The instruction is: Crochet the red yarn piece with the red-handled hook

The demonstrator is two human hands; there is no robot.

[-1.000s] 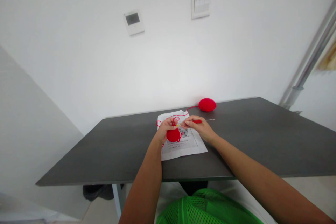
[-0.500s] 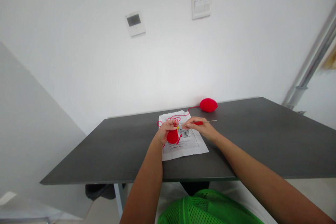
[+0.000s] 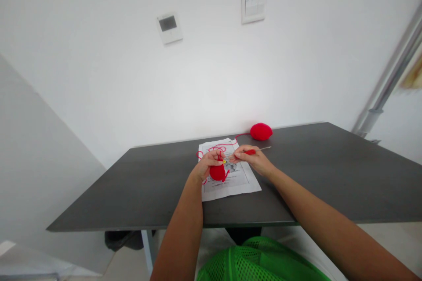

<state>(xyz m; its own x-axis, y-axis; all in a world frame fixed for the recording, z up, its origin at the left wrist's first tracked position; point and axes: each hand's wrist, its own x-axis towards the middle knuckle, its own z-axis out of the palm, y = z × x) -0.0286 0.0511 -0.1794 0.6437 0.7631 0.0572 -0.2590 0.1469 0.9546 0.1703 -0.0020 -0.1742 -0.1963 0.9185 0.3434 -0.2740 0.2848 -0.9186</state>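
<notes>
My left hand (image 3: 211,161) is closed on a small red crochet piece (image 3: 217,172), which hangs below the fingers with a short yarn tail at its right. A small yellow bit (image 3: 224,161), perhaps a stitch marker, shows at the fingertips. Closed around the red grip of a crochet hook (image 3: 250,152) is my right hand (image 3: 252,158), just right of the piece. The hook's metal shaft sticks out to the right; its other end is hard to make out between the hands. Red yarn (image 3: 220,146) loops behind my left hand.
A printed sheet of paper (image 3: 227,191) lies beneath both hands on the dark table (image 3: 148,193). At the table's back edge, against the white wall, sits a red yarn ball (image 3: 261,131), its strand running to the loops. A dark bag (image 3: 123,239) is under the table at left.
The hook's right end has tilted slightly upward, and its working end no longer shows plainly by the piece. Both hands stay close together; the view has shifted slightly.
</notes>
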